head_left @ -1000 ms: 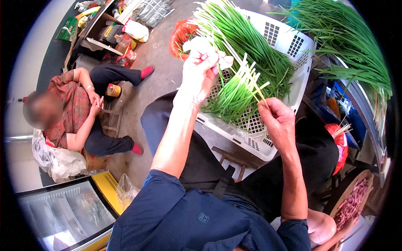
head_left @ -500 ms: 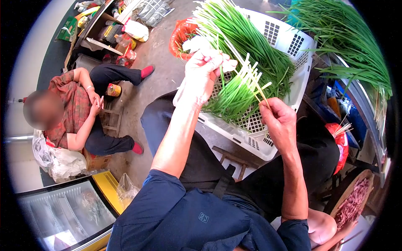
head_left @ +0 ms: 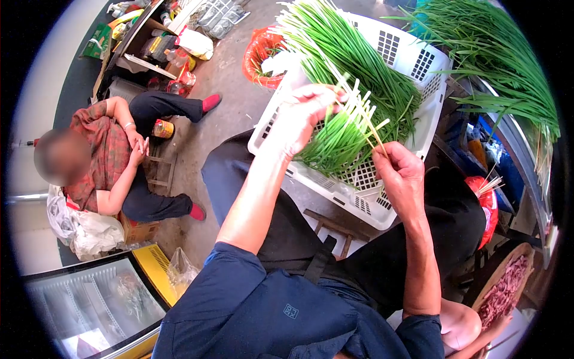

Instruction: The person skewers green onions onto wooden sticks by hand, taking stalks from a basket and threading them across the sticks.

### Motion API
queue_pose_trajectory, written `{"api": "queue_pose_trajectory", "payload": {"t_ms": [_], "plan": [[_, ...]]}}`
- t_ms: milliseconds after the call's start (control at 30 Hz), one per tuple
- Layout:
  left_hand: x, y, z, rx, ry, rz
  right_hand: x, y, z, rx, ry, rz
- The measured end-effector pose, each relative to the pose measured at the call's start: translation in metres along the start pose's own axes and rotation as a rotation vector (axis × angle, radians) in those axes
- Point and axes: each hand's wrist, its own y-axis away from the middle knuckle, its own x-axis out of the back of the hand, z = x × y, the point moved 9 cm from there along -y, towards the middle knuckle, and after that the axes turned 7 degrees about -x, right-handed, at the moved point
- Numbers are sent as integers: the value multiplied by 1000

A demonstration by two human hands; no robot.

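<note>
My right hand (head_left: 399, 173) pinches the lower ends of a pair of thin bamboo skewers (head_left: 380, 139). A row of garlic chives (head_left: 339, 143) is threaded on the skewers, white ends up and green leaves hanging down. My left hand (head_left: 306, 116) is closed at the upper end of that row, its thumb and fingertips pinching a chive beside the skewers. Below both hands is a white plastic basket (head_left: 335, 192), holding a large bundle of loose garlic chives (head_left: 353, 54) along its far side.
An orange-red bag (head_left: 254, 63) with green scraps stands left of the basket. More chives (head_left: 496, 60) lie at the upper right. A seated person (head_left: 107, 155) is at the left. Another person's arm (head_left: 487, 335) reaches near a round tray of meat strips (head_left: 505, 287) at lower right.
My left hand has moved down and right, from over the bag's edge to the threaded chives. My right hand stays nearly in place with the skewers.
</note>
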Motion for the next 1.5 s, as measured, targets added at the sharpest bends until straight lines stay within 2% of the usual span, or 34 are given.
{"api": "queue_pose_trajectory", "payload": {"t_ms": [67,133,200,233,267,300,333,367,400,467,600,667,700,833,900,933,1000,1067,1167,1200,1267,1300,1400,1433,1500], "plan": [[-8,6,-15,64,-170,-11,2,-1,3,-2,-4,18],[-16,6,-16,112,-153,-61,3,-2,2,-3,-8,36],[-15,0,-4,102,-255,-95,3,-3,-2,15,-20,29],[10,-18,-4,-20,-331,-79,3,-4,-2,13,-23,32],[42,-28,-1,2,-500,113,3,-4,-3,14,-11,32],[63,-41,15,-175,-677,271,2,-4,-4,15,1,31],[89,-53,29,-238,-1047,402,1,-4,-3,15,-2,30],[111,-61,35,-379,-1051,537,0,-4,-4,20,0,28],[106,-66,42,-382,-1052,535,0,-5,-4,27,3,29],[85,-76,57,-269,-1471,590,1,-4,-9,19,49,15],[108,-105,36,-243,-1450,511,4,-5,-5,-9,15,13],[123,-106,27,-215,-1150,551,6,-5,-4,-18,29,21],[125,-101,28,-306,-1076,558,7,-5,-4,-20,24,24],[109,-80,46,-395,-1026,574,6,-6,-5,-11,6,32],[77,-68,67,-617,-570,407,5,-6,-4,-11,3,30],[65,-61,78,-618,-569,407,5,-6,-4,-12,1,28],[35,-51,100,-645,-338,239,6,-5,-4,-1,2,33],[28,-40,111,-672,-345,227,4,-5,-5,13,0,35],[30,-36,83,-423,-363,244,6,-4,-5,22,-22,38],[29,-35,67,-374,-288,146,7,-4,-6,23,-20,38],[21,-29,39,-237,-100,97,7,-3,-9,30,-18,42],[24,-24,28,-173,-80,140,6,-2,-8,27,-14,40],[20,-21,19,-125,-28,187,3,-3,-6,28,-11,26],[13,-23,21,-152,16,85,2,-3,-6,33,-8,24],[17,-23,18,-158,27,93,1,-3,-6,39,-4,23]]}}
